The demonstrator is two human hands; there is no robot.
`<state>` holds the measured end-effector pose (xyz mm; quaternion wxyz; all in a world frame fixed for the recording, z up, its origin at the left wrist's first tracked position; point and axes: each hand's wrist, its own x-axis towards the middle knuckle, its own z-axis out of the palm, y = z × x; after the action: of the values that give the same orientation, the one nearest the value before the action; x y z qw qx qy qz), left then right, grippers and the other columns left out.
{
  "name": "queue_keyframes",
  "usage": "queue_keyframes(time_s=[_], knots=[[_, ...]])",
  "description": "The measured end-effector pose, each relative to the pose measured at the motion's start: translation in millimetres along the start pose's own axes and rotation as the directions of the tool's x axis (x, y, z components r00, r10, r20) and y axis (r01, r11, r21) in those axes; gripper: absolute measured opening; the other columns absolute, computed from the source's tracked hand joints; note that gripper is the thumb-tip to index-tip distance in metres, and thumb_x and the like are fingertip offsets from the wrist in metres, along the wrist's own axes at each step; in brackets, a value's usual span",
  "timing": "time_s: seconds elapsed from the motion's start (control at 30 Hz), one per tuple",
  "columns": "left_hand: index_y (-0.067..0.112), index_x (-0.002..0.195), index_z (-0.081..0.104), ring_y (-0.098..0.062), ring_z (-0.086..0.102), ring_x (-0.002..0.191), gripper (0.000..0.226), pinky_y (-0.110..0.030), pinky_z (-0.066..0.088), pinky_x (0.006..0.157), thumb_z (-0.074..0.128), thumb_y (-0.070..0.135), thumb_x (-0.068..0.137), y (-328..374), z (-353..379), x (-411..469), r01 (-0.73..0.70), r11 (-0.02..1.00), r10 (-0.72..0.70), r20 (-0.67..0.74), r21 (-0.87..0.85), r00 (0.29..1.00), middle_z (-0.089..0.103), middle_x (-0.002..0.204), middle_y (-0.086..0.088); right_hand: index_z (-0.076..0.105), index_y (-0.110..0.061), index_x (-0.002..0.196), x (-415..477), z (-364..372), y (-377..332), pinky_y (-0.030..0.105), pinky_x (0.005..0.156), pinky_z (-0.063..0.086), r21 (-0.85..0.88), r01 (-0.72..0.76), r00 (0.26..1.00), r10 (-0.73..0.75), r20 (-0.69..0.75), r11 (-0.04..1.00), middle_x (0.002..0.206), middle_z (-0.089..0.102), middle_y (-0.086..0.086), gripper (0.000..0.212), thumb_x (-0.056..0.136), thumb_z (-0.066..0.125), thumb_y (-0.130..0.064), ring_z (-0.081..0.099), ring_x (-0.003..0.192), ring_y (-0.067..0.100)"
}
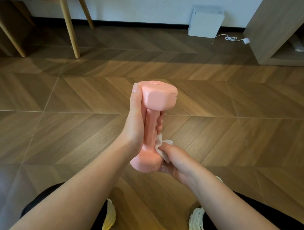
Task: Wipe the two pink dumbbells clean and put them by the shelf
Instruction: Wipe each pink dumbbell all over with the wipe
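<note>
Item one: matte pink dumbbell with angular heads (158, 100), held on end above the herringbone wood floor (240, 114), out in front of my knees.
My left hand (137, 121): fingers curled round the handle, thumb lying up along the top head.
My right hand (176, 163): pinching a crumpled white tissue (160, 145) against the dumbbell where handle meets lower head.
Pale wooden open shelf unit (277, 34): far right, well apart from the dumbbell.

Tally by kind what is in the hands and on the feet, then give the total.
pink dumbbell: 1
white tissue: 1
white shoes: 2
Total: 4
</note>
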<state>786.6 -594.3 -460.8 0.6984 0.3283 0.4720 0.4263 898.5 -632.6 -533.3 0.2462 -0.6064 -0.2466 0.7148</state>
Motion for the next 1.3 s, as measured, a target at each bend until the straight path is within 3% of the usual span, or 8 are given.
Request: queue_keyframes(time_s=[0.17,0.37,0.57,0.73,0.87,1.1,1.2,1.3], knots=[[0.006,0.089,0.059,-0.018,0.036,0.051,0.085,-0.031,0.032,0.052,0.011,0.076,0.092,-0.4,-2.9,2.1,-0.077,0.997,0.077,0.010,-0.022,0.997,0.044,0.059,-0.008,0.061,-0.018,0.105,-3.7,-6.5,-2.8,0.042,0.089,0.052,0.061,0.009,0.996,-0.015,0.089,0.998,0.103,0.067,0.005,0.010,0.099,0.053,-0.018,0.062,0.093,0.020],[0.007,0.077,0.061,-0.021,0.033,0.051,0.087,-0.031,0.030,0.051,0.009,0.075,0.093,-0.6,-4.8,2.1,-0.108,0.993,0.110,0.040,-0.056,0.993,0.041,0.062,-0.011,0.062,-0.019,0.097,-4.2,-5.5,-4.1,0.036,0.078,0.055,0.024,0.003,0.996,-0.005,0.084,1.000,0.088,0.067,0.002,0.007,0.098,0.057,-0.023,0.062,0.078,0.016],[0.006,0.059,0.054,-0.021,0.032,0.045,0.090,-0.029,0.029,0.048,0.006,0.077,0.089,3.2,-5.6,0.2,-0.089,0.987,0.100,0.081,-0.136,0.992,0.039,0.055,-0.010,0.060,-0.021,0.090,-7.8,-6.3,-6.4,0.043,0.092,0.054,-0.092,0.015,0.998,-0.010,0.059,0.996,0.087,0.063,0.002,0.013,0.096,0.057,-0.032,0.058,0.080,0.018],[0.007,0.061,0.062,-0.023,0.037,0.045,0.096,-0.025,0.035,0.045,0.002,0.076,0.090,3.3,-7.3,1.2,-0.084,0.977,0.112,0.140,-0.196,0.984,0.045,0.056,-0.012,0.057,-0.016,0.104,-11.6,-9.2,-12.1,0.048,0.088,0.055,-0.003,-0.083,0.980,0.082,0.182,0.997,0.088,0.066,0.004,0.011,0.099,0.050,-0.024,0.063,0.080,0.021],[0.007,0.076,0.068,-0.023,0.048,0.056,0.096,-0.031,0.041,0.055,0.004,0.077,0.090,0.4,-6.9,4.8,-0.093,0.990,0.103,0.097,-0.104,0.990,0.053,0.063,-0.013,0.060,-0.014,0.106,-7.6,-6.9,-6.4,0.053,0.099,0.051,0.064,-0.046,0.998,0.043,0.050,0.997,0.093,0.067,0.004,0.013,0.097,0.054,-0.022,0.063,0.089,0.023],[0.015,0.084,0.057,-0.018,0.052,0.078,0.076,-0.038,0.045,0.079,0.030,0.086,0.076,-10.0,1.5,9.7,-0.075,0.973,0.103,-0.120,0.218,0.987,0.055,0.071,0.006,0.056,-0.018,0.099,-3.6,3.9,0.7,0.032,0.068,0.049,0.092,-0.073,0.983,0.087,-0.160,0.993,0.087,0.063,0.009,0.014,0.096,0.058,-0.031,0.056,0.071,0.021],[0.015,0.083,0.057,-0.015,0.053,0.073,0.071,-0.034,0.046,0.077,0.028,0.079,0.087,-9.9,2.3,6.5,-0.066,0.970,0.106,-0.166,0.233,0.980,0.056,0.070,0.005,0.056,-0.019,0.099,-5.0,4.4,0.1,0.029,0.065,0.048,0.109,-0.068,0.983,0.085,-0.162,0.992,0.085,0.063,0.006,0.010,0.097,0.056,-0.029,0.056,0.066,0.016],[0.019,0.075,0.063,-0.022,0.054,0.074,0.081,-0.043,0.047,0.079,0.031,0.093,0.068,-10.7,-0.2,7.5,-0.080,0.974,0.116,-0.160,0.212,0.980,0.058,0.062,0.009,0.055,-0.020,0.097,-7.9,4.4,0.1,0.032,0.069,0.049,0.075,-0.071,0.986,0.081,-0.147,0.995,0.089,0.061,0.009,0.011,0.096,0.057,-0.031,0.054,0.070,0.019]])
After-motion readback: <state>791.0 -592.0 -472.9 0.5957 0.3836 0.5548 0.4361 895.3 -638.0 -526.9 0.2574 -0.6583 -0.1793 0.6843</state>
